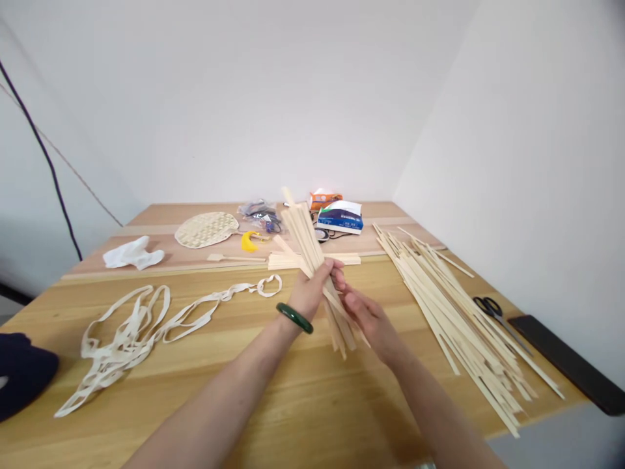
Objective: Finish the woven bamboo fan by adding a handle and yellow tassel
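Note:
My left hand (315, 286), with a green bangle (294, 317) on its wrist, is closed round a bundle of pale bamboo strips (305, 238) that slants up and away over the wooden table (273, 404). My right hand (366, 314) rests against the bundle's lower end, fingers curled on the strips there. Behind the bundle a short stack of flat strips (351, 258) lies crosswise on the table.
A big heap of long bamboo strips (454, 312) lies at the right, with scissors (493, 309) and a black bar (566, 361) beyond it. Looped cream ribbon (131, 332) lies left. A woven fan (206, 229), white cloth (133, 254), yellow object (250, 241), tissue pack (340, 217) and bags sit at the back.

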### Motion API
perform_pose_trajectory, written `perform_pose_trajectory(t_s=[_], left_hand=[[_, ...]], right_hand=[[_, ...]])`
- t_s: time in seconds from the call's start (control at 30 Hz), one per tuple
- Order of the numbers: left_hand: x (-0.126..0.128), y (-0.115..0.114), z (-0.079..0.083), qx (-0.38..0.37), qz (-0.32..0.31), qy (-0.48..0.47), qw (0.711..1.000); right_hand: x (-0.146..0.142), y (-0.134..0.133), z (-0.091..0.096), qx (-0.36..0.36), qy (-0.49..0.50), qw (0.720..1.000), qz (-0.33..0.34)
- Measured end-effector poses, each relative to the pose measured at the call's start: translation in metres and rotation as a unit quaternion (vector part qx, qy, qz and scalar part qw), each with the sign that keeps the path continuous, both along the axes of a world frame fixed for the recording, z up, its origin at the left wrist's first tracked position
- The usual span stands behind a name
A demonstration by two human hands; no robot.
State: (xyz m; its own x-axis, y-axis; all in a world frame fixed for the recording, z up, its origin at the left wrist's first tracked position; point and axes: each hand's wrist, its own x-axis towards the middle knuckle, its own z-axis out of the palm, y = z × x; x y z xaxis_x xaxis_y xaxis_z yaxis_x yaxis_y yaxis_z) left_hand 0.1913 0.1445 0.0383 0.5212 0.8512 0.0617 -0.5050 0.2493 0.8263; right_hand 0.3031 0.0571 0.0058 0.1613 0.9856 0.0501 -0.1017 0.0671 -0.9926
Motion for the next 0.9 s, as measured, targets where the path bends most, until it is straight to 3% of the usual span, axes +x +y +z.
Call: perform_pose_trajectory(t_s=[0.1,0.23,0.3,0.47,0.6,0.77,0.83,0.9], left_hand=[[-0.009,0.01,-0.001,-0.044,-0.011,-0.031,0.999],[-0.021,0.014,-0.005,-0.1,-0.017,-0.062,0.993],[-0.024,0.013,-0.009,-0.13,-0.019,-0.07,0.989],[-0.026,0.007,-0.022,-0.182,-0.056,-0.097,0.977],[-0.027,0.001,-0.029,-0.195,-0.104,-0.116,0.968],[-0.033,-0.001,-0.031,-0.195,-0.119,-0.138,0.964],[-0.036,-0.002,-0.031,-0.193,-0.121,-0.144,0.963],[-0.039,-0.002,-0.031,-0.187,-0.122,-0.145,0.964]], right_hand=[[0.011,-0.007,0.002,-0.023,-0.023,0.999,-0.024],[0.02,-0.016,0.009,-0.007,-0.194,0.978,-0.074],[0.021,-0.019,0.015,-0.001,-0.222,0.971,-0.086],[0.017,-0.018,0.025,0.014,-0.119,0.989,-0.091],[0.016,-0.015,0.031,0.035,0.016,0.998,-0.056],[0.019,-0.016,0.041,0.022,0.197,0.979,-0.038],[0.016,-0.017,0.043,0.02,0.158,0.986,-0.058],[0.009,-0.017,0.043,-0.001,0.032,0.997,-0.066]])
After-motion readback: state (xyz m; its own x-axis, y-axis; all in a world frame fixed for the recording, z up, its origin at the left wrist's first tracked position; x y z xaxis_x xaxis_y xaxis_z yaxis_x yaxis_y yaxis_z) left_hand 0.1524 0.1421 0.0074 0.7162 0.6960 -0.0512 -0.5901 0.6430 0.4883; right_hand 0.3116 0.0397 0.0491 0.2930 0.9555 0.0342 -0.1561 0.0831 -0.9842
